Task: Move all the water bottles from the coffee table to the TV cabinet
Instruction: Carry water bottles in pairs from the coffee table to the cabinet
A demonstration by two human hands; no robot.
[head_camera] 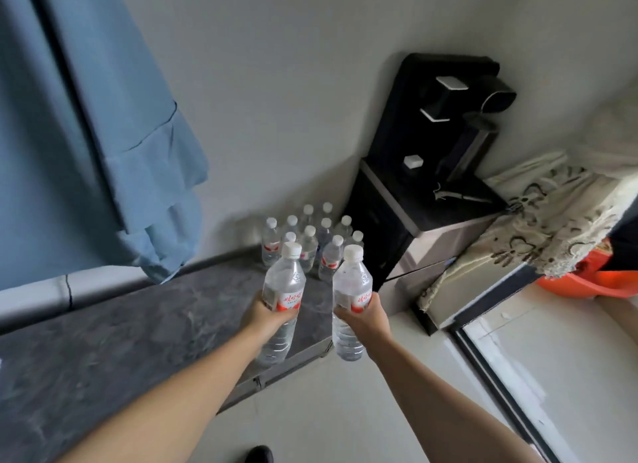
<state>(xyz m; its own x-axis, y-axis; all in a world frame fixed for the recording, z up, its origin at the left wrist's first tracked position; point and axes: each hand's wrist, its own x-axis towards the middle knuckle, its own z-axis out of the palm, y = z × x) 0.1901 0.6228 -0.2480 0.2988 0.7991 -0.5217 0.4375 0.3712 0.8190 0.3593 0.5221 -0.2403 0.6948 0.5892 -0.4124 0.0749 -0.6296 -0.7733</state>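
From the head camera, looking down along two bare forearms, a dark marbled TV cabinet (138,324) runs along a pale wall, its top a long stone-patterned surface. At its far end, against the wall, stands a tight cluster of capped water bottles (310,241), about a dozen, all upright. The left hand (269,319) holds one clear bottle (284,283) around its red-and-white label, over the cabinet's near corner; the right hand (366,316) holds a second bottle (352,290) the same way, just beyond the cabinet's edge, above the floor. Both bottles tilt slightly and are not yet set down. The fingers of each hand are wrapped closed around the bottle's waist, gripping firmly; the fingertips themselves are mostly hidden behind the plastic. To place these well, it seems best to carry them forward to the bare patch just in front of the cluster, straighten them upright, lower each base flat, and let go only once it stands, without nudging the standing ones. A blue curtain (86,134) hangs at left; a black appliance (445,145) stands at right.
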